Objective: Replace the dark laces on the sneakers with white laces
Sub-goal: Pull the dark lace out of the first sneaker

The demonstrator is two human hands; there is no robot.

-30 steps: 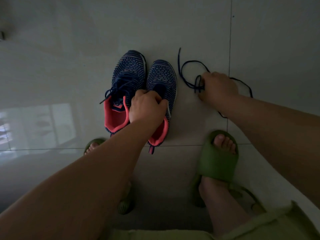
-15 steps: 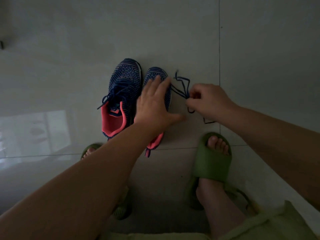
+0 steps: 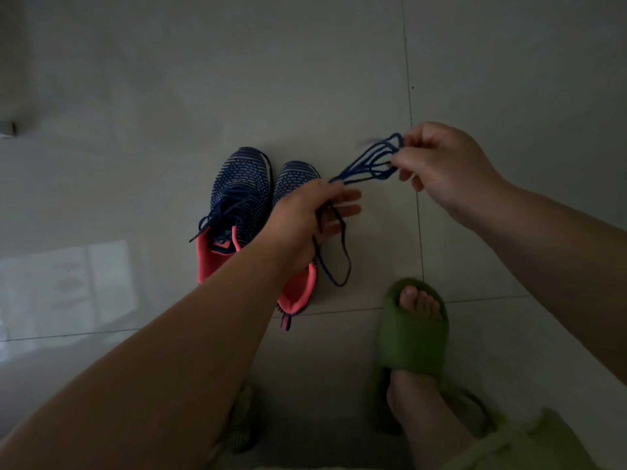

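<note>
While the left sneaker (image 3: 237, 201) sits on the tiled floor (image 3: 135, 96) w/ its dark lace (image 3: 224, 206) threaded and loosely knotted, the right sneaker (image 3: 296, 184) just beside it looks unlaced, though the forearm hides most of it. Both shoes point away from the person, heels near, prob. so the eyelets are easy to reach.

Left hand (image 3: 305, 215) hovers over the right sneaker, fingers mostly straight; the removed dark lace (image 3: 359, 167) passes over the palm and a loop hangs below it toward the floor. Can't tell if the thumb pins it, so that grip reads as loose/open support, likely guiding the slack.

Right hand (image 3: 437, 164) is raised above the floor, its grip a narrow pinch on several gathered loops of the same lace, apparently bundling it to set aside.

Green slipper (image 3: 412, 337) on the right foot is planted near the shoes. No white laces in view; judged early stage, one shoe stripped, one left.
</note>
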